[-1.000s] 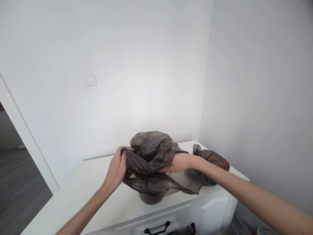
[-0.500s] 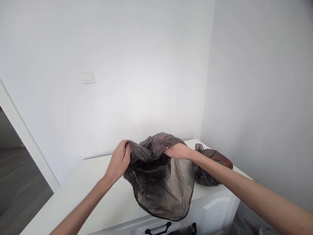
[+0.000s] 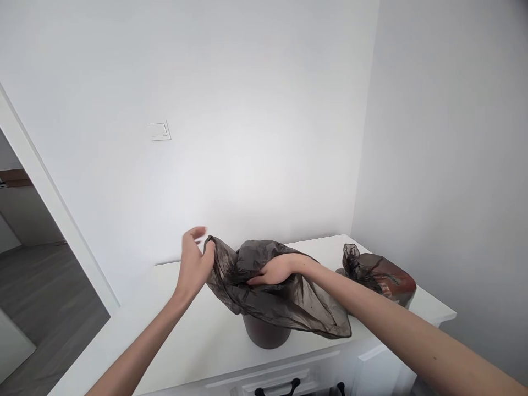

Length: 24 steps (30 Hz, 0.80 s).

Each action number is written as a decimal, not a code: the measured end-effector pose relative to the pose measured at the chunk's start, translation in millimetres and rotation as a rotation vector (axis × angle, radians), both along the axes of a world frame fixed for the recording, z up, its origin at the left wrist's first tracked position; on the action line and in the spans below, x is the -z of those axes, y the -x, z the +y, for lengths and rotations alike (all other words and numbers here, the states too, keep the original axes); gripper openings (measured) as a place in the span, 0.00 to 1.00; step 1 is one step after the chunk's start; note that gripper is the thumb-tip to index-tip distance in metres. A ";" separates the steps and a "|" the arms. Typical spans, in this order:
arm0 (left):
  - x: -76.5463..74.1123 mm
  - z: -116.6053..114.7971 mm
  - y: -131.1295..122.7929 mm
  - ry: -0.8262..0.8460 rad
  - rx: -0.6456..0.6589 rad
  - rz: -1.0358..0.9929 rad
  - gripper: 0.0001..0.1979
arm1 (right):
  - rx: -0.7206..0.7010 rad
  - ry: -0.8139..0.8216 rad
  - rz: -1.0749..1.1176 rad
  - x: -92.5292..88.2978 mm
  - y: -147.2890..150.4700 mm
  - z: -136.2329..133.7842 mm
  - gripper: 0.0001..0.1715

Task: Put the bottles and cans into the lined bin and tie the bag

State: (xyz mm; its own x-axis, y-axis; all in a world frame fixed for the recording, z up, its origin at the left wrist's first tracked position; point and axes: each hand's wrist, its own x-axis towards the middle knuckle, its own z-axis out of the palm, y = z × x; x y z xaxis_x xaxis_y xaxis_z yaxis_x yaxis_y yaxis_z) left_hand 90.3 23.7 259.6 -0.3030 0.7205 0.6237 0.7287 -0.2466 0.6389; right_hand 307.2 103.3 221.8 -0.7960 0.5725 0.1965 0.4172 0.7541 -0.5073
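A thin, dark, see-through plastic bin bag (image 3: 289,305) is draped loosely over a brown round bin (image 3: 267,333) on the white cabinet top. Only the bin's lower part shows beneath the film. My left hand (image 3: 196,261) is at the bag's left edge, its thumb hooked under the film, which rises to it; the index finger stands away from the thumb. Bent at the wrist, my right hand (image 3: 275,269) reaches down into the bag's mouth over the bin. Its visible thumb is stretched out, while the other fingers are mostly hidden.
A knotted dark bag (image 3: 379,275) with something reddish inside lies on the cabinet top (image 3: 198,341) at the right. Black handles (image 3: 278,389) stick out in front. Walls meet in the corner behind, with a light switch (image 3: 160,130). A doorway opens at the left.
The bag's mouth has dropped and spread to the right, uncovering the bin's lower part. My right hand has moved down into the bag. My left index finger has lifted from the film. The view has shifted.
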 end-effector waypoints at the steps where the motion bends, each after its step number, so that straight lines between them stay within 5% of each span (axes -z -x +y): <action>1: -0.3 -8.4 -1.2 -0.117 0.010 0.048 0.19 | -0.031 0.002 -0.029 -6.0 -6.9 -3.1 0.16; 4: -1.9 -33.1 -9.0 -0.297 0.241 0.356 0.14 | -0.029 0.049 0.013 -25.4 -30.6 -11.9 0.16; 7: -0.9 -42.1 -19.7 -0.052 0.504 0.698 0.11 | 0.089 0.054 0.127 -36.7 -47.0 -15.5 0.16; 9: 3.8 -34.6 -24.6 0.099 0.473 0.780 0.14 | 0.138 0.070 0.195 -36.4 -50.9 -12.8 0.18; 16: 26.9 19.5 -8.2 0.563 0.297 0.282 0.37 | 0.212 0.190 0.467 -1.3 -53.3 18.1 0.28; 24: 44.9 10.8 25.2 0.814 0.518 0.060 0.36 | 0.156 0.939 0.628 63.2 -84.6 27.5 0.41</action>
